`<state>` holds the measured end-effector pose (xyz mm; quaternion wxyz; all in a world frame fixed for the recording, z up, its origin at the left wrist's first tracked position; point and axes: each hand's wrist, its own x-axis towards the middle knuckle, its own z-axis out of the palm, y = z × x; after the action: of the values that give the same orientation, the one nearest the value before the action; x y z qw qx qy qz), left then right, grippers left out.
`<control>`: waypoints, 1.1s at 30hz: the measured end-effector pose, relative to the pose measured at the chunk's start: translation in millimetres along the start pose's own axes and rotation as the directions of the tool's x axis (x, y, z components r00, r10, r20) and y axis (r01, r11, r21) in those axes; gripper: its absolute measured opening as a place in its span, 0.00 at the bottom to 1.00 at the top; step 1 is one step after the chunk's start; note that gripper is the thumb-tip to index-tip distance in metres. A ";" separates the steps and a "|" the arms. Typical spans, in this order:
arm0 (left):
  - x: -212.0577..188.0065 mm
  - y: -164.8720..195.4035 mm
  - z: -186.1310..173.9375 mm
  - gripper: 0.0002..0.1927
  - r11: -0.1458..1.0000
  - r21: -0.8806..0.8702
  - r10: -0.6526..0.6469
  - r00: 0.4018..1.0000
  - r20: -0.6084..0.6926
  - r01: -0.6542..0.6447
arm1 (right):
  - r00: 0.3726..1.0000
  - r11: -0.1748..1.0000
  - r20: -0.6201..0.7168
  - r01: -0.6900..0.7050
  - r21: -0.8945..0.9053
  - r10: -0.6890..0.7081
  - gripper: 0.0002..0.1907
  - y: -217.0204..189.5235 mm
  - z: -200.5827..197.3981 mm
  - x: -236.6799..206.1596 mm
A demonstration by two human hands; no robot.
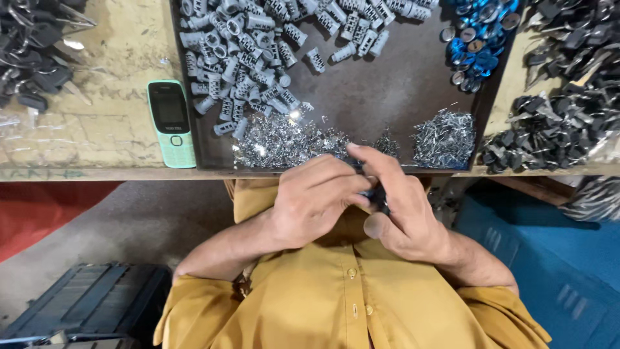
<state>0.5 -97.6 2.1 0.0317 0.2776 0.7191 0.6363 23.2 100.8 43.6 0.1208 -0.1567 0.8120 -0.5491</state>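
The left hand (314, 199) and the right hand (402, 210) are meeting just in front of the person's chest, fingers curled together around a small dark part (376, 194) that is mostly hidden between them. The left hand is pinching it from one side while the right hand is closing on it from the other, forefinger stretching over the top. Just beyond the knuckles, a dark tray (361, 103) is sitting on the desk (123, 139), holding heaps of small shiny metal pieces (284, 142), grey cylinders (252, 45) farther off, and blue caps (478, 39) beyond the right hand. A green phone (170, 123) is lying beyond the left hand.
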 end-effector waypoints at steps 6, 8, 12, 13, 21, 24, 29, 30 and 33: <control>-6.6 -9.1 -0.7 0.26 0.994 0.094 -0.036 0.985 -0.171 0.053 | 0.998 0.888 0.015 -0.048 -0.457 0.062 0.19 4.6 -29.6 32.7; -13.3 -13.8 -10.5 0.28 0.986 0.103 -0.097 0.958 -0.269 0.129 | 1.000 0.790 -0.010 0.004 -0.614 -0.013 0.13 11.9 -41.6 47.5; -30.0 -20.7 -37.9 0.09 0.984 0.062 -0.123 0.895 -0.429 0.165 | 0.985 0.632 0.131 0.173 -0.756 -0.113 0.13 23.7 -48.4 81.8; -33.7 -21.4 -42.9 0.08 0.981 0.083 -0.123 0.889 -0.441 0.176 | 0.979 0.590 0.175 0.205 -0.781 -0.109 0.14 24.1 -45.4 89.3; -30.9 -44.1 -54.6 0.06 0.990 0.109 -0.018 0.863 -0.505 0.084 | 0.951 0.553 0.170 0.289 -0.781 -0.258 0.10 16.9 -3.3 103.1; -29.7 -45.8 -57.7 0.06 0.990 0.104 -0.029 0.875 -0.484 0.090 | 0.958 0.631 0.185 0.283 -0.722 -0.218 0.10 27.8 14.9 100.0; -28.3 -43.3 -63.7 0.06 0.990 0.107 -0.033 0.889 -0.457 0.092 | 0.970 0.688 0.178 0.241 -0.684 -0.163 0.08 39.3 28.6 105.6; -28.5 -41.3 -64.0 0.06 0.989 0.100 -0.056 0.892 -0.449 0.112 | 0.974 0.688 0.171 0.224 -0.691 -0.146 0.08 38.0 28.0 105.6; -31.2 -31.4 -59.6 0.07 0.985 0.101 -0.091 0.914 -0.396 0.142 | 0.985 0.794 0.074 0.171 -0.584 -0.158 0.10 27.8 27.8 94.2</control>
<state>-8.3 -165.9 -25.6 -0.0917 0.1033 0.7654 0.6285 -56.8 50.2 5.2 0.0270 -0.2622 0.9238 -0.2776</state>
